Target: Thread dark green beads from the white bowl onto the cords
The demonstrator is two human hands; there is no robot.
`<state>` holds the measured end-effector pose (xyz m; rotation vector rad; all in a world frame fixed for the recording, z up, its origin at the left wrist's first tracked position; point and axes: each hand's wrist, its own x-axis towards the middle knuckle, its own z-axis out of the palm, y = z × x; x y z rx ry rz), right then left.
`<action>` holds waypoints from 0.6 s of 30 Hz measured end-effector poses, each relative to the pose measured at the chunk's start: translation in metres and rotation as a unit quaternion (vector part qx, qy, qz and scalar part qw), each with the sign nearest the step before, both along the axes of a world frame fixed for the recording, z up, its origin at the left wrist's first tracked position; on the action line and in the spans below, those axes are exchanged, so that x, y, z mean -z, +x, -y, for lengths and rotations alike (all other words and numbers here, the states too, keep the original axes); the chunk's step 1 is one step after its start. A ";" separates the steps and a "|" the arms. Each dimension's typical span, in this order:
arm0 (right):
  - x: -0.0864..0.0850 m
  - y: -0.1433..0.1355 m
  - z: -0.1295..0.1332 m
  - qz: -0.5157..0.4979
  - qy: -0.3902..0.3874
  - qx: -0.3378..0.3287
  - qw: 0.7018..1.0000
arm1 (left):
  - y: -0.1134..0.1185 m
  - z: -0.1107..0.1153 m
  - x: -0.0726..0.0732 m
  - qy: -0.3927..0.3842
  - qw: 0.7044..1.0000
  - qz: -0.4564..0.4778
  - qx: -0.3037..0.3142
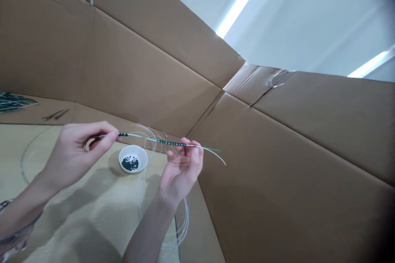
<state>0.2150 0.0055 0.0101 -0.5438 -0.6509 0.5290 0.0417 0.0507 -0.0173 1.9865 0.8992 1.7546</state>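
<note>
A thin beaded strand (142, 136) of pale and green threads is stretched between my two hands above the table. My left hand (82, 150) pinches it at the left, just beside a short group of dark green beads (123, 134). A longer row of dark beads (171, 143) sits on the strand close to my right hand (182, 164), whose thumb and fingers pinch its right part. Beyond those fingers, a white end and a green end stick out to the right, apart from each other. Below the strand stands a white bowl (133, 148) holding many small dark beads (130, 163).
Loose coils of clear line (185, 222) lie on the table (92, 218) around my right forearm. Scissors or similar metal tools (55, 115) and a bunch of dark green strands (15, 102) lie at the far left. Cardboard walls (148, 78) rise behind and to the right.
</note>
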 end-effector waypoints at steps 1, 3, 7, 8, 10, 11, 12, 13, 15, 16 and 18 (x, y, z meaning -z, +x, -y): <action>0.000 0.000 0.000 0.003 -0.001 0.000 1.000 | 0.000 0.000 0.000 -0.010 1.000 -0.004 -0.002; 0.002 0.001 0.000 0.008 0.001 -0.002 1.000 | 0.001 0.000 0.001 -0.030 0.999 -0.015 0.002; 0.003 0.001 0.000 0.025 -0.001 -0.009 1.000 | 0.000 -0.002 0.001 -0.050 0.996 -0.051 0.047; 0.003 0.001 0.000 0.030 -0.002 -0.010 0.999 | 0.000 -0.003 0.001 -0.043 0.996 -0.056 0.053; 0.003 0.001 0.000 0.042 -0.004 -0.014 0.999 | 0.000 -0.003 0.001 -0.029 0.996 -0.056 0.060; 0.002 0.001 0.000 0.046 -0.004 -0.018 0.999 | 0.000 -0.003 0.001 -0.025 0.997 -0.051 0.060; 0.002 0.000 0.000 0.050 -0.004 -0.025 0.998 | 0.000 -0.003 0.001 -0.023 0.997 -0.045 0.058; 0.001 0.000 0.000 0.052 -0.005 -0.034 0.998 | 0.000 -0.002 0.001 -0.022 0.997 -0.038 0.055; 0.001 0.000 0.000 0.048 -0.015 -0.049 0.998 | 0.001 -0.001 0.001 -0.016 0.999 -0.025 0.046; 0.000 0.000 0.000 0.044 -0.024 -0.050 0.997 | 0.001 -0.001 0.001 -0.011 0.999 -0.020 0.039; 0.000 0.000 0.000 0.036 -0.042 -0.038 0.998 | 0.002 0.000 0.000 0.000 1.000 -0.014 0.026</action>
